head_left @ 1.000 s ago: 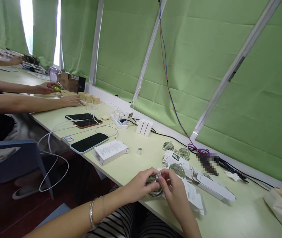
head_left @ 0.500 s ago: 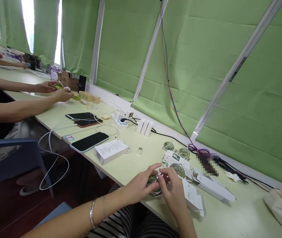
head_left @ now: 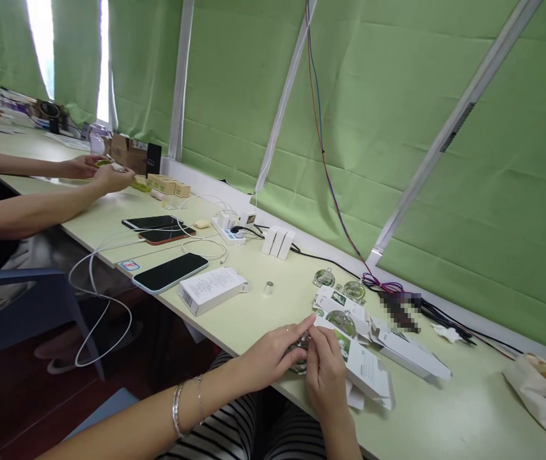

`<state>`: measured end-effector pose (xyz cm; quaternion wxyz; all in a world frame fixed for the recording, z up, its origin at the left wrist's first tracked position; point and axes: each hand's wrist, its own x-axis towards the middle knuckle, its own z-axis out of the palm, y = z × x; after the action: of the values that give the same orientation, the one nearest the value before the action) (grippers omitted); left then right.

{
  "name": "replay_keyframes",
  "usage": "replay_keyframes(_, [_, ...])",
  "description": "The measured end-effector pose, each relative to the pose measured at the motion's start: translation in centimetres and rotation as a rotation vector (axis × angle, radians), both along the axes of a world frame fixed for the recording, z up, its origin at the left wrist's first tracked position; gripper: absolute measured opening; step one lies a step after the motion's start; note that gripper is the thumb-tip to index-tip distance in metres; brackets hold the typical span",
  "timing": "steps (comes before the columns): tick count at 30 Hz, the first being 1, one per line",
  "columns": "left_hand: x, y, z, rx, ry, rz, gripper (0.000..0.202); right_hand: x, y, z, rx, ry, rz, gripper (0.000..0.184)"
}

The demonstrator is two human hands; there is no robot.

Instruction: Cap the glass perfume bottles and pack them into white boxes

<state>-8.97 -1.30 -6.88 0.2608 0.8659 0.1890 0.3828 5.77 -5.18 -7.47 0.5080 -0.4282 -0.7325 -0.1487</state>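
A round, clear glass perfume bottle [head_left: 298, 367] is between my hands at the table's front edge, mostly covered by my fingers. My left hand [head_left: 273, 359] is closed around it from the left. From the right, my right hand [head_left: 325, 359] pinches at the bottle's silver top, its fingertips meeting my left ones. The exact part under those fingertips is hidden. Just beyond lies another round glass bottle [head_left: 341, 323] on opened white cartons [head_left: 369, 374]. A small silver cap [head_left: 268, 288] stands on the table to the left of my hands.
Two more glass bottles [head_left: 353, 291] sit near the wall. To the left are a white box [head_left: 213, 289], several phones [head_left: 170, 273] and a power strip [head_left: 227, 231] with cables. A co-worker's hands [head_left: 110, 176] hold something at far left. A cloth bag [head_left: 539, 396] lies at right.
My right fingers have drawn together over the bottle's top and now hide more of it. The view has shifted slightly, so everything sits a little further left.
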Motion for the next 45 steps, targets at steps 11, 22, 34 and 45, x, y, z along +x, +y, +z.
replay_keyframes(11, [0.5, 0.2, -1.1, 0.179, 0.024, 0.112, 0.066, -1.0, 0.7, 0.0, 0.166, -0.162, -0.188, 0.052])
replay_keyframes(22, [0.7, 0.3, -1.1, 0.187, 0.018, 0.116, 0.065, -0.9, 0.7, 0.5, 0.169, -0.220, -0.202, 0.040])
replay_keyframes(34, [0.8, 0.4, -1.1, 0.189, 0.020, 0.119, 0.063, -0.9, 1.0, 0.7, 0.121, -0.206, -0.192, 0.032])
replay_keyframes(45, [-0.6, 2.6, 1.3, 0.113, -0.109, 0.368, 0.036, -0.9, 1.0, -0.7, 0.150, -0.031, -0.173, 0.041])
